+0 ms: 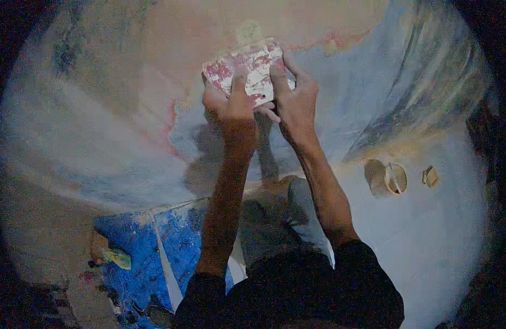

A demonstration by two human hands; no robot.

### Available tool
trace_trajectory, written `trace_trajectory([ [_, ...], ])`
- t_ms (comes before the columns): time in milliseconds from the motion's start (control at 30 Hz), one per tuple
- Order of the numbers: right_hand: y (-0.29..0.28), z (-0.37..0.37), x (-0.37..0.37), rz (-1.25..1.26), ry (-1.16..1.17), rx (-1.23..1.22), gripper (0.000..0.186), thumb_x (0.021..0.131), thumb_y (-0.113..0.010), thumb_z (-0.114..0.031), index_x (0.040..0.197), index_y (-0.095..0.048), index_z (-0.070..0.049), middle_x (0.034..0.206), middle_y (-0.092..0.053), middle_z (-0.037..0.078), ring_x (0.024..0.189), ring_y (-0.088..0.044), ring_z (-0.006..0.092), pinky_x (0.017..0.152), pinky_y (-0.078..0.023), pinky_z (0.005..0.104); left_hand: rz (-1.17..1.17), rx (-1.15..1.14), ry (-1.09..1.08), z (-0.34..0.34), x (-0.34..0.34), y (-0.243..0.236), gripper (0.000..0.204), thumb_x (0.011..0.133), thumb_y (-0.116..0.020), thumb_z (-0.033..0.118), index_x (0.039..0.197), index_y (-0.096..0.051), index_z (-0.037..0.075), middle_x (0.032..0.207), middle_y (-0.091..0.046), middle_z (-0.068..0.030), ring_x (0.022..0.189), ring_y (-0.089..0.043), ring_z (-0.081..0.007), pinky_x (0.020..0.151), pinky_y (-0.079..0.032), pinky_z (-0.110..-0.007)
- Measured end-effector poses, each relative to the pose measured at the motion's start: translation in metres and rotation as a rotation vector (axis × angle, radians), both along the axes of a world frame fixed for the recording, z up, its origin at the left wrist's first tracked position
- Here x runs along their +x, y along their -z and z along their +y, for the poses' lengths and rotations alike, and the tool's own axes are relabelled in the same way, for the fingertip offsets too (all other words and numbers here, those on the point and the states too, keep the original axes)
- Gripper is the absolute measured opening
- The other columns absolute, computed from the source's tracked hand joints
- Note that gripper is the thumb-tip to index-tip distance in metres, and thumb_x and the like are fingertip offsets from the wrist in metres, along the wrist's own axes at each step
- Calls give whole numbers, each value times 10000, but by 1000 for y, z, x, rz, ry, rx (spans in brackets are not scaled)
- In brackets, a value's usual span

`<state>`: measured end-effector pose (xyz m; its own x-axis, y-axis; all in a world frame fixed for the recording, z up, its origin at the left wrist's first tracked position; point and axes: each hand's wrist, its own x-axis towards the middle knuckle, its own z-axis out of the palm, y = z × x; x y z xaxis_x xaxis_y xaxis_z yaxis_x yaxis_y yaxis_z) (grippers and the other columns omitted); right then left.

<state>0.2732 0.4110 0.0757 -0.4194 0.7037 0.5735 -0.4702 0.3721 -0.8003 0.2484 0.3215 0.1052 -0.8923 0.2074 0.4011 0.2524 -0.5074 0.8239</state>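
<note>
A flat, roughly rectangular plate (258, 74), smeared with white and dark red and with a small dark hole near its lower edge, is held up in both hands. My left hand (225, 104) grips its left side, thumb across the face. On the opposite side my right hand (297, 90) is closed round the edge, its thumb also on the face. The fingers behind the plate are mostly hidden. Just past its far edge shows a pale yellowish patch (249, 32); I cannot tell whether it belongs to the plate. Behind lies a surface (329, 93) painted blue-grey and pinkish brown, with red streaks.
A stained blue sheet (132, 236) lies at the lower left, a yellow-green crumpled thing (119, 258) at its edge. To the right, a round pale piece (396, 179) with a strip across it and a smaller yellowish piece (431, 176) sit on a whitish surface (428, 241).
</note>
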Motion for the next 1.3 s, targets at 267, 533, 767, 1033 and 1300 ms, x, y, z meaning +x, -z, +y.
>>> trace_trajectory([
  [267, 1, 2, 14, -54, -46, -18, 356, 897, -593, -182, 1073, -608, 127, 819, -669, 203, 762, -616, 183, 734, -493, 356, 13, -11, -117, 10, -15, 36, 209, 886, -591, 119, 1021, -552, -37, 923, -608, -137, 624, -647, -216, 422, -560, -325],
  [533, -6, -1, 15, -162, 120, 144, 358, 895, -598, -201, 1060, -613, 117, 773, -651, 199, 724, -622, 211, 705, -491, 366, 92, -67, -45, -4, -6, 17, 203, 887, -572, 89, 1026, -527, -52, 907, -630, -149, 617, -662, -223, 406, -565, -326],
  [767, -8, -2, 15, -108, -12, 54, 388, 911, -568, -197, 1119, -591, 129, 753, -654, 226, 667, -626, 238, 655, -493, 372, -37, 26, 40, -3, 0, 10, 229, 898, -563, 91, 1062, -495, -53, 853, -635, -168, 531, -642, -245, 369, -553, -344],
  [1033, -16, 1, 8, -15, 49, 75, 401, 901, -582, -204, 1100, -595, 143, 846, -653, 283, 771, -655, 282, 735, -493, 388, -120, 87, 31, -1, 4, -6, 252, 898, -538, 66, 1112, -464, -46, 904, -629, -187, 563, -652, -260, 366, -557, -357],
  [1300, 5, 2, 6, -41, 107, 154, 401, 902, -592, -232, 1071, -608, 130, 880, -664, 262, 815, -654, 288, 760, -486, 388, -29, 145, 87, 2, -6, 14, 271, 900, -517, 38, 1146, -446, -50, 925, -620, -179, 606, -662, -249, 375, -564, -352],
])
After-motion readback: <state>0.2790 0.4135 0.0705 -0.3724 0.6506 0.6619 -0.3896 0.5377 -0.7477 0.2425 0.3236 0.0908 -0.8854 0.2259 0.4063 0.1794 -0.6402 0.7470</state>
